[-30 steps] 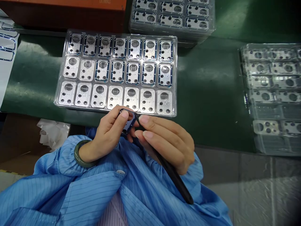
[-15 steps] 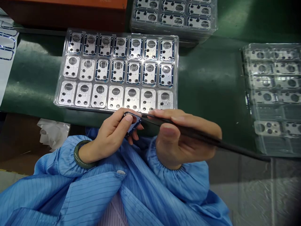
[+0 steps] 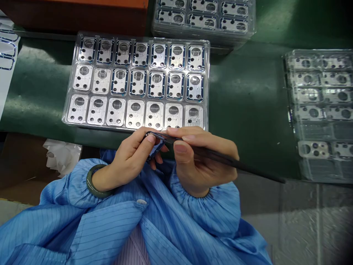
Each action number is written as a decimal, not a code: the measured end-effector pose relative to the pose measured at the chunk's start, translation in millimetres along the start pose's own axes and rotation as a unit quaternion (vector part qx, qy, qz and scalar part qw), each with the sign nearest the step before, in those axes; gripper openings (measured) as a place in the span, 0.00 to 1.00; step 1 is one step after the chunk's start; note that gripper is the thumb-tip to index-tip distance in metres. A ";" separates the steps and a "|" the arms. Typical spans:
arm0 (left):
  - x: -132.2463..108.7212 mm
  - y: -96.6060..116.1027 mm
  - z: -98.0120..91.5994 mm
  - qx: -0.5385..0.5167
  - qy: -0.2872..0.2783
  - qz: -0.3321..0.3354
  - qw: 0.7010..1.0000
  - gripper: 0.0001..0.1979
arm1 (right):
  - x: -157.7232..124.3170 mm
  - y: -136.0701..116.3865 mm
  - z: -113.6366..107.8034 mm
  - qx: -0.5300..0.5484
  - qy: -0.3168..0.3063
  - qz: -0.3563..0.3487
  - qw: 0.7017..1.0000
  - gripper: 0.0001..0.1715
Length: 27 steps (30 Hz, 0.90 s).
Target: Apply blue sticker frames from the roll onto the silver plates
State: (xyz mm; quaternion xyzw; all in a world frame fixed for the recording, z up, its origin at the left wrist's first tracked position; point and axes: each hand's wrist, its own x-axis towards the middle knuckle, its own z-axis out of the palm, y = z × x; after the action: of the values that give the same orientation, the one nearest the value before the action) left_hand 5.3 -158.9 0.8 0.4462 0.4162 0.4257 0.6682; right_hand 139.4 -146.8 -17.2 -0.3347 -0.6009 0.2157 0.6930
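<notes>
One small blue-edged metal plate (image 3: 156, 146) pinched between thumb and fingertips of the left hand (image 3: 128, 160), held in the air just below a clear plastic tray (image 3: 65, 110) on a green bench mat (image 3: 248, 110). Right hand (image 3: 202, 162) close beside it, fingers clenched around a slim black tool (image 3: 217, 156), perhaps tweezers or a stylus, tip at the plate's upper edge, contact hard to make out. Jade-green bangle (image 3: 95, 180) on the left wrist, blue striped smock (image 3: 91, 228) below. Twenty-one metal plates (image 3: 135, 112) in the tray, three rows of seven, many in the upper rows blue-rimmed. Stacked trays (image 3: 204, 18) beyond, another tray of plates (image 3: 320, 95) to the right, orange box (image 3: 74, 14) at the top edge, crumpled white tissue (image 3: 62, 156) at left.
</notes>
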 end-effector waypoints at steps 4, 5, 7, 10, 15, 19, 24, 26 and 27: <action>-0.5 1.7 1.2 0.007 0.002 -0.005 1.000 0.11 | -0.5 -0.7 0.4 -0.003 -0.003 0.000 1.000 0.19; -0.5 2.0 1.3 0.009 0.004 -0.006 1.000 0.11 | -0.8 -0.7 0.7 -0.002 -0.004 0.002 1.000 0.19; -0.1 2.4 1.1 0.015 0.010 -0.008 1.000 0.11 | -1.3 -0.8 1.4 -0.001 -0.004 0.007 1.000 0.19; 0.8 2.3 0.5 0.018 0.012 -0.006 1.000 0.11 | -1.6 -0.5 2.9 -0.006 0.003 0.009 1.000 0.19; 1.1 1.3 0.6 0.018 0.015 0.001 1.000 0.11 | -1.1 -1.1 4.3 -0.044 0.012 0.002 0.999 0.15; 0.4 1.7 1.1 0.015 0.019 -0.011 1.000 0.11 | -1.5 -4.8 5.0 -0.063 0.017 0.026 0.998 0.13; -0.4 1.2 0.3 0.016 0.026 -0.006 1.000 0.10 | -1.0 -9.3 8.0 -0.059 0.026 0.058 0.996 0.12; -0.9 0.5 -0.5 0.019 0.026 -0.006 0.999 0.10 | 0.4 -10.2 9.4 -0.055 0.033 0.060 0.996 0.11; -1.1 0.1 -0.8 0.022 0.026 -0.007 0.999 0.11 | 1.1 -10.6 10.0 -0.051 0.034 0.063 0.996 0.11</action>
State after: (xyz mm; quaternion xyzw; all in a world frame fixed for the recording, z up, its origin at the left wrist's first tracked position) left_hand 4.2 -159.7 0.9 0.4466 0.4453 0.4237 0.6502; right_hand 128.8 -151.2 -8.2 -0.4136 -0.5652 0.2168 0.6800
